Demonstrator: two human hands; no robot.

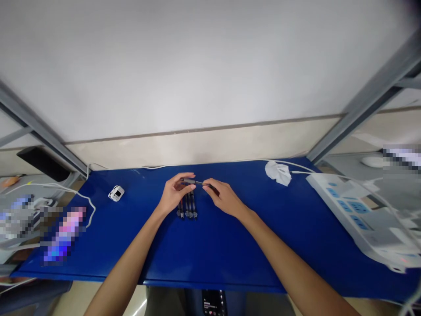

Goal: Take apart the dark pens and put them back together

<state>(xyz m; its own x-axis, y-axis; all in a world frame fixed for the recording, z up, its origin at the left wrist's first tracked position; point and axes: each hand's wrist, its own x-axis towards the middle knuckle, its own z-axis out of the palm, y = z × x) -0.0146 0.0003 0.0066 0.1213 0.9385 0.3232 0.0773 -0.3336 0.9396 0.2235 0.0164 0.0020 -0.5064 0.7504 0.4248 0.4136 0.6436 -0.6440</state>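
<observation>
Above the blue table, a slim pen point(199, 182) lies roughly level between my two hands. My left hand point(171, 193) pinches its greyish left part between thumb and fingers. At the other side my right hand point(227, 199) is closed around its dark end, and a thin stretch shows between the hands. Whether the pen is in one piece or pulled apart, I cannot tell. Just below my left hand, several dark pens point(188, 206) lie side by side on the table, their far ends partly hidden by that hand.
On the blue table point(210, 245) stand a small white case point(116, 193) at left, a crumpled white tissue point(278, 172) and a large white device with blue buttons point(358, 215) at right. A white cable point(154, 167) runs along the wall. A phone point(213, 303) shows below the front edge.
</observation>
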